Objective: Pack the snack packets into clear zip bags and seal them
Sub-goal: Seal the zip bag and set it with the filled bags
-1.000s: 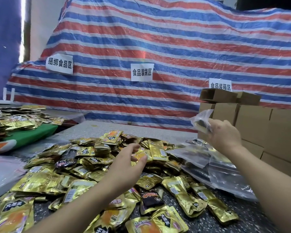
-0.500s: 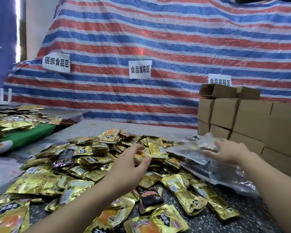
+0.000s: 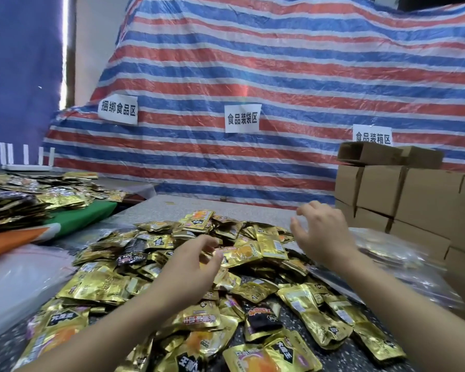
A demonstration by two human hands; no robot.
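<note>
Since the previous view, right hand has released the filled clear plastic zip bag onto the speckled grey tabletop and hovers open, empty. Left hand hovers loosely curled, empty, above the heap of gold foil snack packets. One bag appears complete; packet collection likely follows.

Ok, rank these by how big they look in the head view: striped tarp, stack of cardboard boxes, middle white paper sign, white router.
1. Striped tarp, fills most of the background.
2. Stack of cardboard boxes.
3. White router and middle white paper sign: similar in apparent size, at uncertain distances, so left unranked.
</note>
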